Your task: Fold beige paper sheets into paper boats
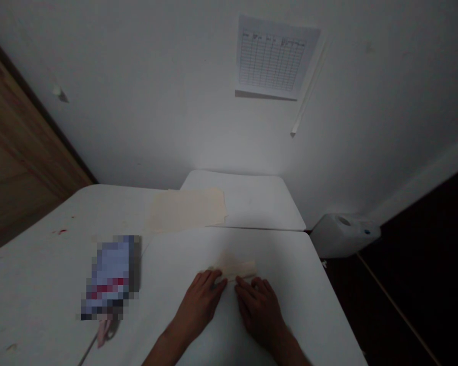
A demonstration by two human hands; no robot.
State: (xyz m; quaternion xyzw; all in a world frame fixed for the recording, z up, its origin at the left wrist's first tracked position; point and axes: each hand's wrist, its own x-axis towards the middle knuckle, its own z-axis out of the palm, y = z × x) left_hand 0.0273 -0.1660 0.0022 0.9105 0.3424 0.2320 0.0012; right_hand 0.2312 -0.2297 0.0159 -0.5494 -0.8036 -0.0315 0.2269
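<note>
A small folded piece of cream paper (234,268) lies on the white table (41,284) in front of me. My left hand (200,305) rests flat beside it, fingers stretched out, fingertips touching the paper's near left edge. My right hand (259,307) lies flat too, fingers extended, with its fingertips on the paper's near right edge. Neither hand grips the paper; both press on it.
A larger cream sheet (187,208) lies further back on the table. A blurred-out blue and white object (110,277) sits at left, with pink-handled scissors (105,330) below it. A second white table (252,198) meets the wall. A white container (343,234) stands at right. A printed chart (273,58) hangs on the wall.
</note>
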